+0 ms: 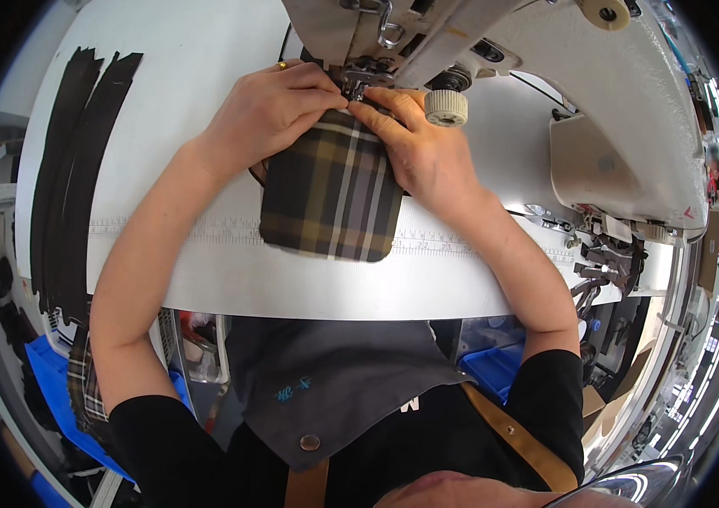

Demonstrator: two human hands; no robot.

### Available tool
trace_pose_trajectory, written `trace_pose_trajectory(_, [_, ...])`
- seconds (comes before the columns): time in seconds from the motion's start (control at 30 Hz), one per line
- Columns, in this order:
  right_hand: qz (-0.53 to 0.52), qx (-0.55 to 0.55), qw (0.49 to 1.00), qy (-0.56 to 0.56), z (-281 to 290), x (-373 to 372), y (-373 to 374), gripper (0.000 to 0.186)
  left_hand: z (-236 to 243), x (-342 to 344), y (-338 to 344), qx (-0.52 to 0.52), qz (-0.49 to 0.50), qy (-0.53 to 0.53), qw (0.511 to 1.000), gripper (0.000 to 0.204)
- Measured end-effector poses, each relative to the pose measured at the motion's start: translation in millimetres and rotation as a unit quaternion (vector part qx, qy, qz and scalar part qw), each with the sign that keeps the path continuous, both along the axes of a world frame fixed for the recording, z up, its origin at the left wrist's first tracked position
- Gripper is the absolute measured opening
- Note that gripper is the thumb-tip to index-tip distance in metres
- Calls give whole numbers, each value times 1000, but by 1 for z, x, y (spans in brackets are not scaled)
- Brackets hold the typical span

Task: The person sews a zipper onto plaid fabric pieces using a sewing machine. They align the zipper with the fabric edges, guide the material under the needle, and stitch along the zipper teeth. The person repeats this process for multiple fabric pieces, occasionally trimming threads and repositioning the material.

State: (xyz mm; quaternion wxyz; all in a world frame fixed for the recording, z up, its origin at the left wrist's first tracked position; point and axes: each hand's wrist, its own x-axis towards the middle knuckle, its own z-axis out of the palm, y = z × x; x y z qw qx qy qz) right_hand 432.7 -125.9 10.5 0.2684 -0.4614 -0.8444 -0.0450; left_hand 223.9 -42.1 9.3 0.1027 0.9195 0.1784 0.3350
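A dark plaid fabric piece (334, 190) with rounded lower corners lies under the needle area of a sewing machine (495, 42). Its far edge reaches the metal presser foot (358, 87). My left hand (279, 110), with a ring on one finger, pinches the far left edge of the fabric close beside the foot. On the right of the foot, my right hand (431, 152) rests on the fabric with two digits stretched out and apart. Both hands' tips nearly meet just in front of the foot. Some fingers of both hands are hidden.
Long black strips (80, 186) lie on the left of the white table (207, 284). A printed ruler scale (207, 229) runs along its front. A ridged knob (446, 107) juts from the machine near my right hand. Blue bins (495, 368) stand below the table's edge.
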Motion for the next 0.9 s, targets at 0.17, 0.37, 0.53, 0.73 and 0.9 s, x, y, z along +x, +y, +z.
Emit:
trace_pose_trajectory(0.17, [-2, 5, 1000, 9, 3, 1, 1, 39, -6, 0, 3, 8, 3, -12, 1000, 20])
trace_pose_trajectory(0.37, [-15, 2, 1000, -4, 6, 1, 2, 41, -3, 2, 2, -2, 2, -21, 1000, 21])
trace_pose_trajectory(0.53, [-15, 2, 1000, 1, 7, 1, 3, 41, -3, 2, 2, 4, 4, -26, 1000, 20])
trace_pose_trajectory(0.73, [-2, 4, 1000, 21, 5, 2, 7, 39, -4, 2, 2, -8, 2, -39, 999, 19])
trace_pose_trajectory(0.9, [-8, -10, 999, 35, 3, 3, 7, 40, -4, 4, 3, -2, 15, -37, 999, 18])
